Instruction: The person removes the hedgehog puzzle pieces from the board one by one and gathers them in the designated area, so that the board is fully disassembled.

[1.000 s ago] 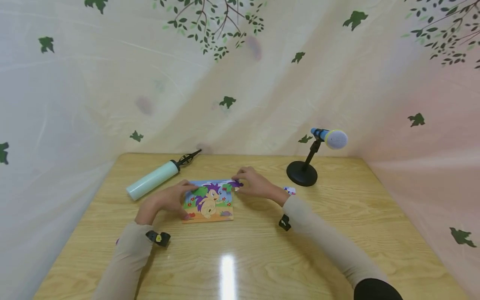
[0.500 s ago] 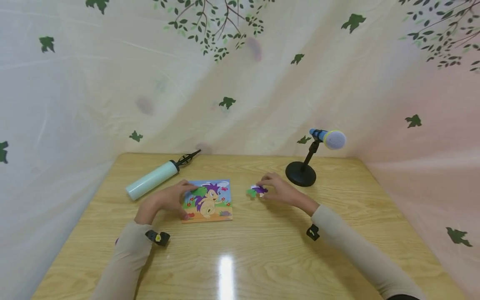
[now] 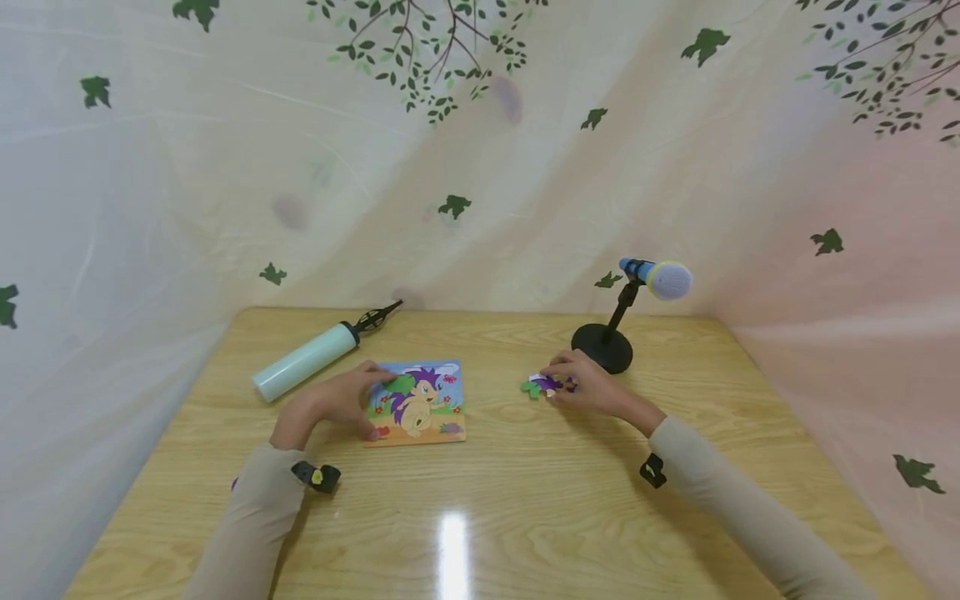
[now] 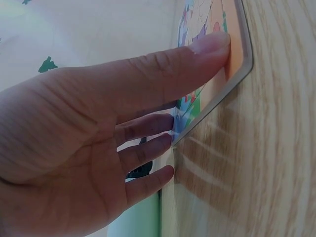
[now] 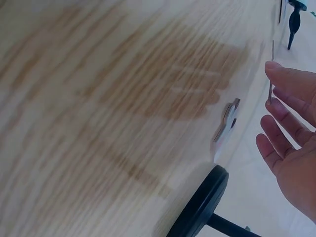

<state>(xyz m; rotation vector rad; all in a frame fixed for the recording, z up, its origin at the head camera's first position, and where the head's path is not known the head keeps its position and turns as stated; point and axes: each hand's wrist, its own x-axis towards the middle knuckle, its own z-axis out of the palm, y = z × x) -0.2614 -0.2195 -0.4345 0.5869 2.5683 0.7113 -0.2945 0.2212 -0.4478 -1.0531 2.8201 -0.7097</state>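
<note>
In the head view, a flat, rectangular, brightly coloured picture board is being touched along its left side by the left hand, thumb and fingers spread apart. Well to its right, a flat purple-and-green puzzle piece is being pinched by the right hand, at its fingertips.

In the left wrist view, the board is being pressed near one corner by the thumb.

In the right wrist view, the pinched piece is being seen edge-on; another flat piece is being carried by the tabletop.
</note>
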